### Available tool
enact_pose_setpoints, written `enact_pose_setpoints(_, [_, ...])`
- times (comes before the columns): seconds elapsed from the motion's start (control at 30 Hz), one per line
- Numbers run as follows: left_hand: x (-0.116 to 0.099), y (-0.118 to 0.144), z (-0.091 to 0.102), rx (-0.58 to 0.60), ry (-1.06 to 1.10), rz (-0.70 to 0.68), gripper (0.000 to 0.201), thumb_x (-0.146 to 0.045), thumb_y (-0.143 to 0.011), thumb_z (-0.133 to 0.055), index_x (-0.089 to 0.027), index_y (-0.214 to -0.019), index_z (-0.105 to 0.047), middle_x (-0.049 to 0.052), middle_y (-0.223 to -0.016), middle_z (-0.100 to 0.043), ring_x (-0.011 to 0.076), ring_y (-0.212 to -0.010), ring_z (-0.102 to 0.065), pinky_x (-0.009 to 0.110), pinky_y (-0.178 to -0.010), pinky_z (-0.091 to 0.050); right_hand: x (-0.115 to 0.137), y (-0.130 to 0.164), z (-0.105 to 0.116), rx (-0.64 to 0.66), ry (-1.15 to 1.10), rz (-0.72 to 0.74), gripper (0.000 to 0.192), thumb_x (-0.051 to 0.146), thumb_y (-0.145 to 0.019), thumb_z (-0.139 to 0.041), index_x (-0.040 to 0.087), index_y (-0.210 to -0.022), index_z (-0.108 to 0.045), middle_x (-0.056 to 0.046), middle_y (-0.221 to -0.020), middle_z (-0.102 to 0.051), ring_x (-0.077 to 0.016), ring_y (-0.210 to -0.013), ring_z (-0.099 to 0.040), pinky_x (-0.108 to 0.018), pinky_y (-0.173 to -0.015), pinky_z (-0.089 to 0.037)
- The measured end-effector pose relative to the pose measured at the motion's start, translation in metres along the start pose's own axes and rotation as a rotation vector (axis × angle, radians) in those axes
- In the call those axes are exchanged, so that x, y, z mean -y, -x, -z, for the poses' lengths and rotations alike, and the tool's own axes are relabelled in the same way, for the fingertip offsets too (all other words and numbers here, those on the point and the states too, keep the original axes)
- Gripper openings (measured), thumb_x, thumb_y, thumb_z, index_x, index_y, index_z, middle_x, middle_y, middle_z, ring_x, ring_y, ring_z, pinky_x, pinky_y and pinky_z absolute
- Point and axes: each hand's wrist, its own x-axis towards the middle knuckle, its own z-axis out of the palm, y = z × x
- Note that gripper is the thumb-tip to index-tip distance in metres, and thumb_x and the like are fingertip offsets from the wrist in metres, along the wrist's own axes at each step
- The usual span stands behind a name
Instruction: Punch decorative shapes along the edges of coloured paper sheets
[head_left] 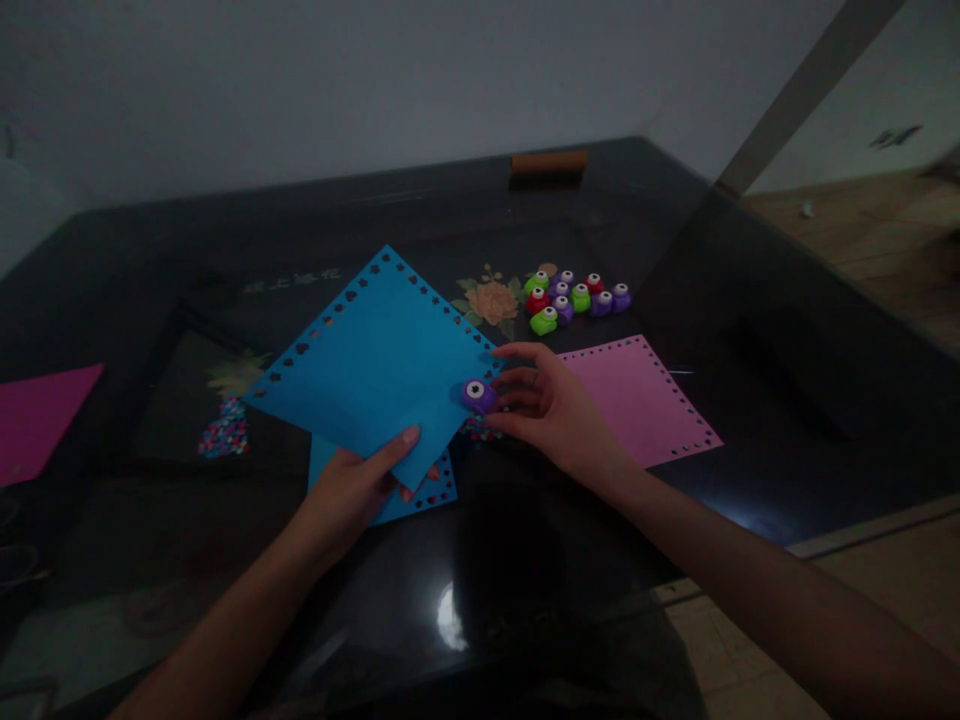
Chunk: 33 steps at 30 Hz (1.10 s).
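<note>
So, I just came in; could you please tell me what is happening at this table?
A person's left hand holds a blue sheet near its lower corner, and the right hand is at a purple punch by the sheet's right corner; whether it grips the punch is hard to tell. Small holes line the sheet's two far edges. More punches sit together farther back, and a pink sheet lies to the right.

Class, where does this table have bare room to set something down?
Bare: the table right of the light pink sheet, and its far strip left of the brown block. Crowded: the middle, with left hand, right hand, blue sheets and punches.
</note>
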Motion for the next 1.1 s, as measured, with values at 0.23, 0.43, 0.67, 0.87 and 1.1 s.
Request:
enact_pose_setpoints(0.23, [0.01,0.001,0.003,-0.141,-0.041,-0.016,0.049,-0.032,-0.062,-0.08,-0.018,-0.107,-0.065,0.01,-0.093,-0.074,0.0295,-0.1,-0.066,0.039,-0.086,-0.054,0.0,0.002,-0.006,-0.021,-0.019,0.027,0.055,0.012,-0.061,-0.076,0.026,-0.107,-0.049,0.003,-0.087,-0.057,-0.0127,-0.072,-0.062,-0.028,-0.064,-0.055])
enact_pose_setpoints(0.43, [0.009,0.006,-0.012,0.018,0.244,-0.055,0.048,-0.023,-0.067,-0.073,-0.024,-0.113,-0.063,0.006,-0.117,-0.068,0.0304,-0.124,-0.051,0.047,-0.106,-0.04,-0.004,0.003,-0.013,-0.03,-0.034,0.034,0.051,0.016,-0.062,-0.077,0.025,-0.105,-0.051,0.004,-0.083,-0.057,-0.0135,-0.073,-0.063,-0.03,-0.067,-0.055])
enact_pose_setpoints(0.67, [0.001,0.004,-0.021,0.117,0.568,-0.03,0.049,-0.008,-0.076,-0.055,-0.013,-0.124,-0.053,0.015,-0.129,-0.059,0.0335,-0.119,-0.054,0.052,-0.104,-0.041,-0.003,0.002,-0.011,-0.024,0.01,0.041,0.049,0.016,-0.064,-0.076,0.024,-0.105,-0.051,0.004,-0.08,-0.059,-0.0132,-0.069,-0.063,-0.029,-0.063,-0.054])
enact_pose_setpoints(0.87, [-0.005,0.005,-0.019,0.111,0.603,0.088,0.05,-0.01,-0.083,-0.044,-0.008,-0.132,-0.043,0.019,-0.13,-0.057,0.0303,-0.118,-0.056,0.045,-0.105,-0.042,-0.002,0.001,-0.008,0.001,0.068,0.037,0.048,0.016,-0.066,-0.074,0.023,-0.107,-0.049,0.002,-0.084,-0.062,-0.0147,-0.072,-0.064,-0.031,-0.066,-0.054])
enact_pose_setpoints(1.1, [-0.01,0.005,-0.018,0.048,0.574,0.047,0.057,-0.008,-0.082,-0.042,-0.008,-0.139,-0.034,0.02,-0.128,-0.058,0.0292,-0.114,-0.059,0.042,-0.102,-0.046,-0.006,-0.001,-0.001,-0.005,0.282,0.077,0.015,0.019,-0.085,-0.051,0.022,-0.098,-0.046,0.003,-0.072,-0.061,-0.0139,-0.066,-0.063,-0.029,-0.06,-0.05])
